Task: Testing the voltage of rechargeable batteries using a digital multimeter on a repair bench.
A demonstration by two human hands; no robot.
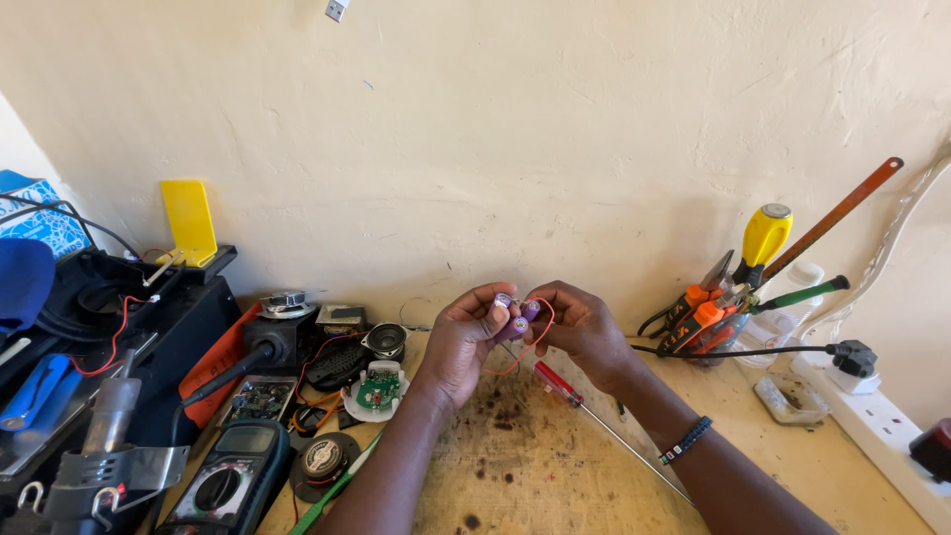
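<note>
My left hand (466,337) and my right hand (580,327) meet above the wooden bench (535,466), close to the wall. Together they pinch a small bundle of purple cylindrical cells (517,315), held up between thumbs and fingertips. A thin red wire (540,342) loops down from the cells between the two hands. A red-handled screwdriver (560,384) lies on the bench just below my right hand, its long shaft running toward the right.
At the left lie a multimeter (228,485), a small green circuit board (377,390), small speakers (386,340), a black tool case (119,327) and a heat gun (109,436). On the right are a holder of pliers and screwdrivers (733,297) and a white power strip (882,421).
</note>
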